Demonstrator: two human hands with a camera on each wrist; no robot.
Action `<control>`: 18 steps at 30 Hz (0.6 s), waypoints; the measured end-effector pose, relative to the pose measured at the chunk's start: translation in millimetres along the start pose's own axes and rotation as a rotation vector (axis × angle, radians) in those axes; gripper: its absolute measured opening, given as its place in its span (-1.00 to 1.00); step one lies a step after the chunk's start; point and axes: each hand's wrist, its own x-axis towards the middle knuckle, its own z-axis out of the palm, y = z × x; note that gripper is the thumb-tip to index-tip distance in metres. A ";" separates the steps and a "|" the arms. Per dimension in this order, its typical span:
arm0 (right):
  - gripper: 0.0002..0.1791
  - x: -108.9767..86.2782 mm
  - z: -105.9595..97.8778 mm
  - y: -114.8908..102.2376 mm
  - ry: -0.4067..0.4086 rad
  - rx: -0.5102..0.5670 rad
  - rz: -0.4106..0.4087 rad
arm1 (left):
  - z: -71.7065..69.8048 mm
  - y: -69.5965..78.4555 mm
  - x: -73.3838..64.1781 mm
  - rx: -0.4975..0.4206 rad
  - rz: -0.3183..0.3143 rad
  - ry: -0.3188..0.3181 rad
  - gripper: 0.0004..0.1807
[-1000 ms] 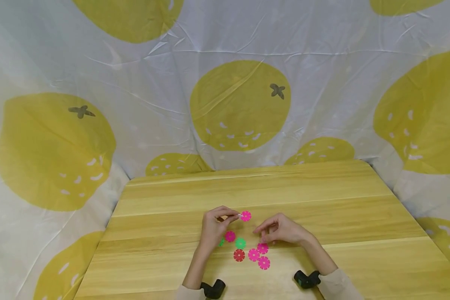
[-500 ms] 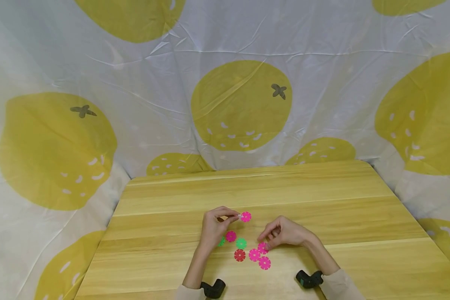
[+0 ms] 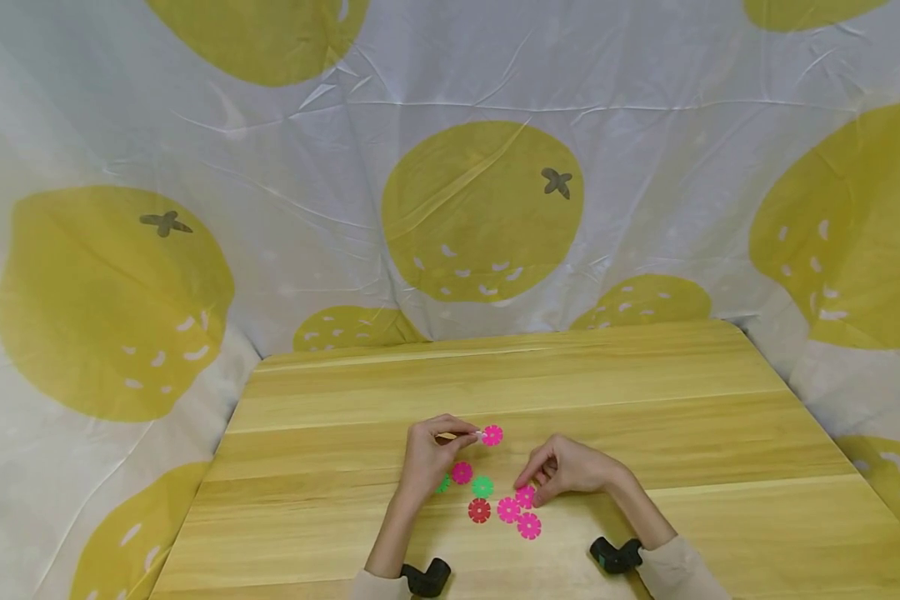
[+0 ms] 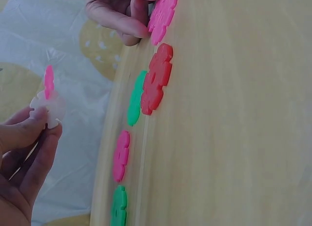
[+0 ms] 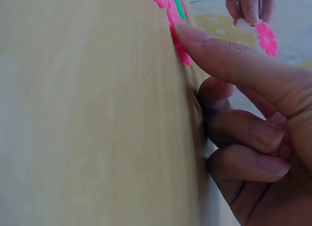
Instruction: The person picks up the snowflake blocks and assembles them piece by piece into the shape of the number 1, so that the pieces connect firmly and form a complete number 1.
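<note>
My left hand (image 3: 429, 457) pinches a white notched disc (image 4: 51, 109) between thumb and fingers, raised above the tabletop. A pink notched disc (image 3: 492, 435) is joined to that white one, standing at an angle to it. Lower and to the right, my right hand (image 3: 576, 467) has thumb and index finger at opposite edges of another pink disc (image 3: 525, 497) on the table. This disc touches or overlaps a neighbouring pink disc (image 3: 508, 510); one more pink disc (image 3: 528, 526) lies just in front. In the right wrist view the thumb (image 5: 195, 33) partly covers the discs.
Between the hands lie a red disc (image 3: 479, 511), a green disc (image 3: 483, 487) and a pink disc (image 3: 462, 472). The left hand partly hides a second green disc (image 3: 443, 483). Behind the wooden table (image 3: 645, 375) hangs a lemon-printed cloth (image 3: 480, 75).
My right hand has come down slightly and its thumb and index finger have closed around the edges of the pink disc. The left hand stays nearly still with the joined discs.
</note>
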 end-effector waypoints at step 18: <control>-0.75 1.4 4.3 -7.4 0.041 -0.108 0.020 | 0.3 3.4 -0.6 -0.081 -0.039 -0.055 -0.97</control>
